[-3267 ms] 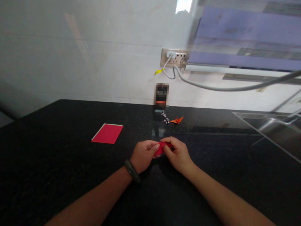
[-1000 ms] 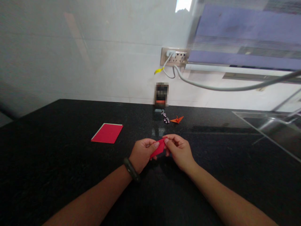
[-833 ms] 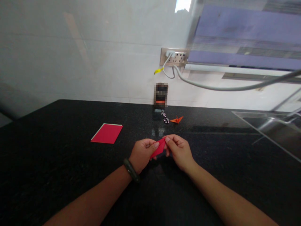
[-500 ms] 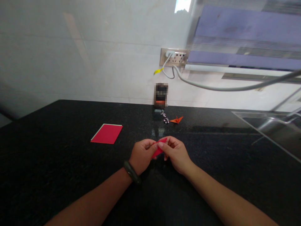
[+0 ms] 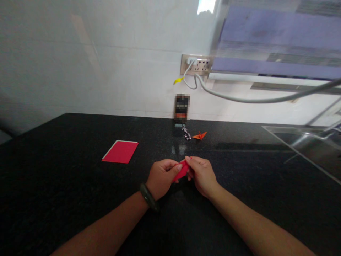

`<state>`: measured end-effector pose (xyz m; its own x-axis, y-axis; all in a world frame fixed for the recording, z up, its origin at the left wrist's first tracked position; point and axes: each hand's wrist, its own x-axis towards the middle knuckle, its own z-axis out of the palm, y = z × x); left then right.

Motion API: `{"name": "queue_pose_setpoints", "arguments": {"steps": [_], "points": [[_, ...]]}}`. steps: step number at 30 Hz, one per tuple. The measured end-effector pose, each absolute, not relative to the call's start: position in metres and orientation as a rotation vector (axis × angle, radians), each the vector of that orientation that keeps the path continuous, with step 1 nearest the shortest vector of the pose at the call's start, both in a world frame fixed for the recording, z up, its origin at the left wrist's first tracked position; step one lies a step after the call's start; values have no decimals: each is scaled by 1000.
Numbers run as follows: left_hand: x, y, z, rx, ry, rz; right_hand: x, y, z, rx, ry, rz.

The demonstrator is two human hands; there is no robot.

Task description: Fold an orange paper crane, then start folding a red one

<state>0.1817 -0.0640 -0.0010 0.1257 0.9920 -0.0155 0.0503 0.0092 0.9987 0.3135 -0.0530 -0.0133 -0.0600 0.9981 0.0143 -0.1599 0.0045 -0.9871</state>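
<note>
A small piece of folded red paper (image 5: 182, 172) is held up between my two hands over the dark countertop. My left hand (image 5: 163, 179), with a dark bangle (image 5: 149, 198) on its wrist, pinches the paper's left side between thumb and fingers. On the upper right corner, my right hand (image 5: 201, 174) has thumb and fingers closed. Fingers hide parts of the paper. Beyond the hands, an orange paper crane (image 5: 200, 135) stands on the counter. To the left lies a stack of square red paper (image 5: 120, 152) with a white edge showing.
Against the wall leans a phone-like dark object (image 5: 181, 107), its face pixelated, with a beaded strap (image 5: 187, 133). A wall socket (image 5: 196, 65) has a white plug and a grey cable (image 5: 239, 99). At the right is a metal sink (image 5: 301, 151). The black countertop (image 5: 66, 199) spreads around.
My right thumb has slid up and right along the red paper toward its corner. My hands have sunk very slightly and more of the paper's face shows between them.
</note>
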Motion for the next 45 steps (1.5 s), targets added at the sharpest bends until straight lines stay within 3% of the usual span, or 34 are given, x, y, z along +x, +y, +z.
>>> {"name": "queue_pose_setpoints", "arguments": {"steps": [5, 13, 24, 34, 45], "points": [[181, -63, -1, 1268, 1160, 1106, 314, -52, -12, -1029, -1172, 1395], [182, -61, -5, 1154, 1069, 1031, 317, -54, -9, -1205, -1317, 1119], [179, -63, -1, 1361, 1158, 1128, 312, -61, -3, -1160, -1388, 1046], [180, -60, -6, 1212, 1046, 826, 318, -57, -15, -1161, -1440, 867], [180, -60, -3, 1296, 1094, 822, 317, -57, -9, -1179, -1356, 867]]}}
